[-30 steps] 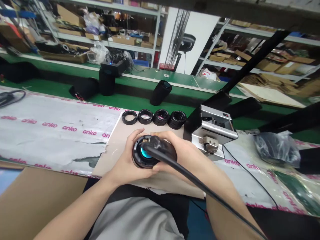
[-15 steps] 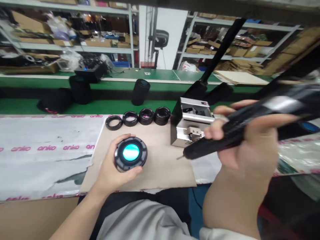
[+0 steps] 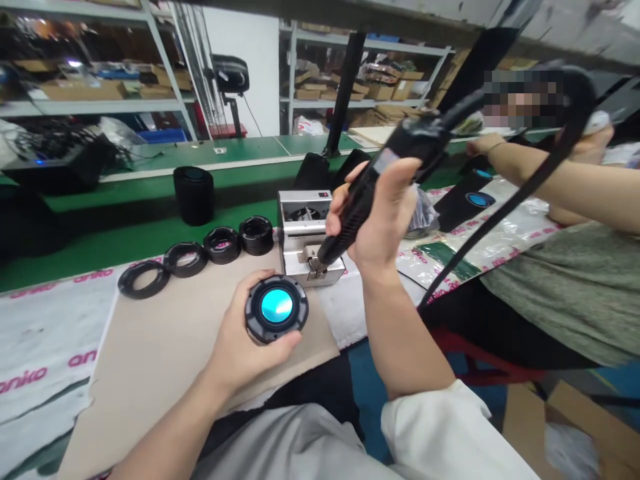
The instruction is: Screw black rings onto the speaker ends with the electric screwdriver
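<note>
A round black speaker part (image 3: 277,309) with a shiny cyan centre is gripped in the left hand (image 3: 245,327), held above a cardboard sheet (image 3: 150,380) — the right hand (image 3: 377,213) closes around a black electric screwdriver (image 3: 367,190), its tip at a silver screw feeder (image 3: 300,212). Black rubber rings (image 3: 223,245) line the sheet's far edge; a co-worker's arm (image 3: 560,183) reaches in at right.

Likely gaskets (image 3: 186,268) on cardboard (image 3: 165,373), left of machine (image 3: 300,207)

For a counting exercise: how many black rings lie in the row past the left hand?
4, in a row on the cardboard sheet: leftmost ring, second ring, third ring, and fourth ring beside the metal machine.
</note>
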